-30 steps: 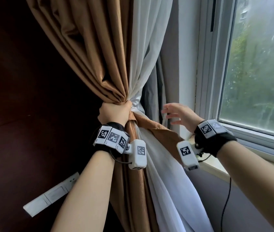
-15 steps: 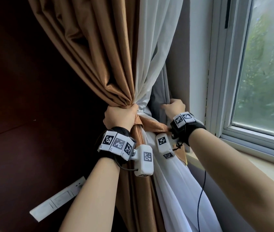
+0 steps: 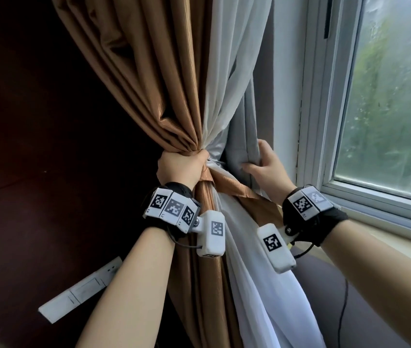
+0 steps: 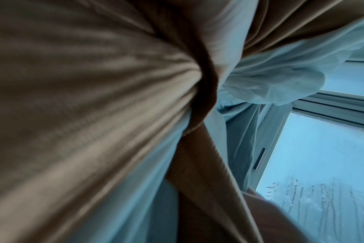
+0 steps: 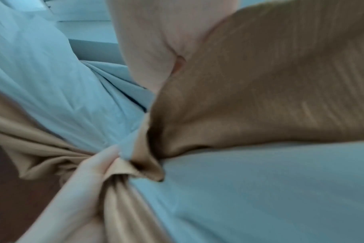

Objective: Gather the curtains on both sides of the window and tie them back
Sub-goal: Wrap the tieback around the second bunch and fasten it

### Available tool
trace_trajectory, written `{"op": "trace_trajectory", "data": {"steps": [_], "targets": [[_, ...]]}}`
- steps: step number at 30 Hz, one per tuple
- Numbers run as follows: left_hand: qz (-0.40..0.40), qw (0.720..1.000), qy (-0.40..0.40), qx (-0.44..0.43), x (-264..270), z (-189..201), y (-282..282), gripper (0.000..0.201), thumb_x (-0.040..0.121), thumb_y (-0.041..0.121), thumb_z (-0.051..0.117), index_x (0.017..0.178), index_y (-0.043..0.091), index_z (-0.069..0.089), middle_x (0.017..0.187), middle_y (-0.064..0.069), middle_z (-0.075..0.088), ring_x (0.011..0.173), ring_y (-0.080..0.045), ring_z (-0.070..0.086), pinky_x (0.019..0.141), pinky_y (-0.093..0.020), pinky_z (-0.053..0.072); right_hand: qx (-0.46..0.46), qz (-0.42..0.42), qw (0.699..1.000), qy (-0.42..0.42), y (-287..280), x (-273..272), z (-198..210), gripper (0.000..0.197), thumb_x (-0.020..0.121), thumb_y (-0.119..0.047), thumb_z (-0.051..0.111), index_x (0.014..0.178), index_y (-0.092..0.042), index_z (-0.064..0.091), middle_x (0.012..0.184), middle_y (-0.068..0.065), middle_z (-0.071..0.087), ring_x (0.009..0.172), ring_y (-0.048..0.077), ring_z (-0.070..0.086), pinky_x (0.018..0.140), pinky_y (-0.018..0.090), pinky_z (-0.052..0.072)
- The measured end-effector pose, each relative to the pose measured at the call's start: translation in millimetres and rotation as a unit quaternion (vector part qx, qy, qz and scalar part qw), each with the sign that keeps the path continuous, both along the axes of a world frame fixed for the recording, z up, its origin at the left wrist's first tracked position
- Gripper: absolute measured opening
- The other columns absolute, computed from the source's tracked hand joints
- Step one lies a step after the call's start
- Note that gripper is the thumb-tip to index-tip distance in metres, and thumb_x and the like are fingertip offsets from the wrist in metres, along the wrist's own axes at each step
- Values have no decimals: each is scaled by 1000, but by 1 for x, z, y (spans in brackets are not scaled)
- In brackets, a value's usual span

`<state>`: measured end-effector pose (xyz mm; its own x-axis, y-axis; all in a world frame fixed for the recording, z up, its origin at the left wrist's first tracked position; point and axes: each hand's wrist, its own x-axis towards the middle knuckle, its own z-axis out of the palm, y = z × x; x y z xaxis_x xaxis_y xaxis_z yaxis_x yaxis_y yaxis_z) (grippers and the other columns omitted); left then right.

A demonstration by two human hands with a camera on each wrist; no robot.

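Note:
A brown curtain (image 3: 149, 84) and a white sheer (image 3: 227, 79) hang left of the window, bunched together. My left hand (image 3: 181, 167) grips the bunch at its narrowest point. A brown fabric band (image 3: 232, 188) runs from under that hand down to the right. My right hand (image 3: 266, 167) holds the edge of a grey curtain fold (image 3: 244, 136) behind the sheer, thumb on top and fingers curled under. In the left wrist view, brown cloth (image 4: 83, 115) and sheer (image 4: 270, 78) fill the frame. The right wrist view shows the brown band (image 5: 260, 90) and my left hand's fingers (image 5: 89, 167) on the bunch.
The window (image 3: 387, 96) with its white frame and sill (image 3: 375, 222) is at the right. A dark wall panel with a white socket strip (image 3: 81, 290) lies at the left. A black cable (image 3: 342, 310) hangs below my right wrist.
My right hand went from open in the air near the window to the grey fold behind the sheer and took hold of its edge. The left hand kept its grip on the bunch.

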<state>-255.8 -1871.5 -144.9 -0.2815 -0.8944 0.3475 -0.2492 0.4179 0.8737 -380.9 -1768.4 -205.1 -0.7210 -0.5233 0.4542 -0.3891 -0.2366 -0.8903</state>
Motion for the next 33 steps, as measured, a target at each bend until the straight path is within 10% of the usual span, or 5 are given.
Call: {"op": "trace_trajectory", "data": {"steps": [12, 17, 23, 28, 33], "targets": [[-80, 996, -24, 4, 7, 0, 10, 61, 57, 48, 80, 103, 9, 69, 112, -8, 68, 109, -18, 62, 83, -21, 43, 112, 47, 986, 114, 4, 51, 26, 22, 79, 3, 51, 62, -10, 47, 60, -5, 45, 57, 1, 40, 59, 19, 35], [-98, 994, -54, 19, 2, 4, 18, 76, 52, 66, 75, 101, 9, 69, 111, -7, 69, 107, -20, 62, 87, -26, 47, 204, 42, 958, 196, 1, 58, 33, 24, 76, 1, 52, 98, 7, 60, 98, 20, 65, 95, 31, 57, 82, 34, 42], [-29, 998, -62, 5, -1, 9, 22, 72, 44, 58, 66, 104, 18, 64, 107, -3, 67, 102, -25, 63, 85, -31, 50, 241, 59, 939, 237, 6, 64, 36, 22, 75, -3, 52, 97, 2, 55, 96, 13, 53, 89, 24, 48, 67, 24, 30], [5, 999, -44, 1, -3, 9, 23, 55, 60, 46, 70, 103, 13, 64, 110, -11, 67, 105, -31, 61, 94, -41, 47, 210, 158, 956, 131, 11, 53, 25, 74, 77, 7, 54, 143, -18, 33, 138, 0, 47, 126, 11, 42, 106, 20, 33], [-7, 999, -34, 13, -6, 6, 23, 50, 66, 44, 72, 103, 10, 65, 114, -14, 65, 108, -34, 58, 97, -41, 44, 135, -3, 979, 150, 24, 45, -4, 48, 71, -3, 72, 108, -12, 42, 113, 3, 43, 107, 15, 43, 91, 22, 40]]}}
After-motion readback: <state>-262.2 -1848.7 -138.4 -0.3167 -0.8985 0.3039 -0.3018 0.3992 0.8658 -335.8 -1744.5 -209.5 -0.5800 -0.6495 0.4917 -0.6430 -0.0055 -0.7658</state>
